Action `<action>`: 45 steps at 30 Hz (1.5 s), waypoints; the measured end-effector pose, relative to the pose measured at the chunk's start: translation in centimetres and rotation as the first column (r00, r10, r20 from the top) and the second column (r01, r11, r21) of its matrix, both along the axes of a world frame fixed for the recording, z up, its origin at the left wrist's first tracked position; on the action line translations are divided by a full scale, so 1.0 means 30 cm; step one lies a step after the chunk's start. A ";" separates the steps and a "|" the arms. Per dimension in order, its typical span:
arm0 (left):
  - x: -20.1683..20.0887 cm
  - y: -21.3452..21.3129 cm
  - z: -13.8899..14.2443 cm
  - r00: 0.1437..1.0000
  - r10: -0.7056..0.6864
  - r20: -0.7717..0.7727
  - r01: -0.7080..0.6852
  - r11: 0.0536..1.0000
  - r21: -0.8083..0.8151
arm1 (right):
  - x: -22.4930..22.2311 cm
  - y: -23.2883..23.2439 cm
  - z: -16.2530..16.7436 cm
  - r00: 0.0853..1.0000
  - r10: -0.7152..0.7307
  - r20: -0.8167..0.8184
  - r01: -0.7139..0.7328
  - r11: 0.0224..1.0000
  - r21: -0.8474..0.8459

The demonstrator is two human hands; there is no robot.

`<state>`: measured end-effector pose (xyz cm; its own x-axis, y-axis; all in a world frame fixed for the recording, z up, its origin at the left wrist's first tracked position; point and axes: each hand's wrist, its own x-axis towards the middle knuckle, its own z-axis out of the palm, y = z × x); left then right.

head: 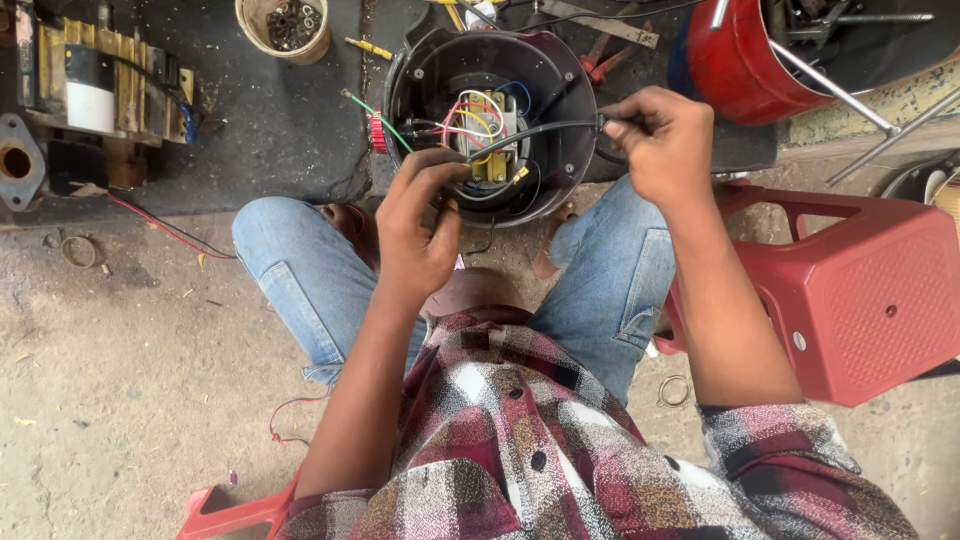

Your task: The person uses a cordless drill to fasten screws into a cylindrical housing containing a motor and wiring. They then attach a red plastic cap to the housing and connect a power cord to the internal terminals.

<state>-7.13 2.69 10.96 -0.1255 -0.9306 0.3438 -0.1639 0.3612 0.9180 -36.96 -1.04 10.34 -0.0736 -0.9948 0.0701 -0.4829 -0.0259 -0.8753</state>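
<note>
Your left hand (420, 225) pinches the near end of the black cable (530, 130) at the rim of the open housing (560, 90) between your knees. Your right hand (660, 140) grips the cable's far end, stretched across the wiring (482, 120).

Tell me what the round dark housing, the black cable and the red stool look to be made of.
Round housing: likely moulded plastic, glossy dark maroon with soft highlights. Black cable: flexible rubber or plastic sheath, bending between both hands. Red stool: moulded plastic, matte, with a dotted texture.
</note>
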 end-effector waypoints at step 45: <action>-0.139 -0.141 0.143 0.972 -0.236 0.019 0.233 0.967 0.098 | -0.241 -0.113 -0.285 0.915 0.095 -0.393 -0.104 0.995 -0.002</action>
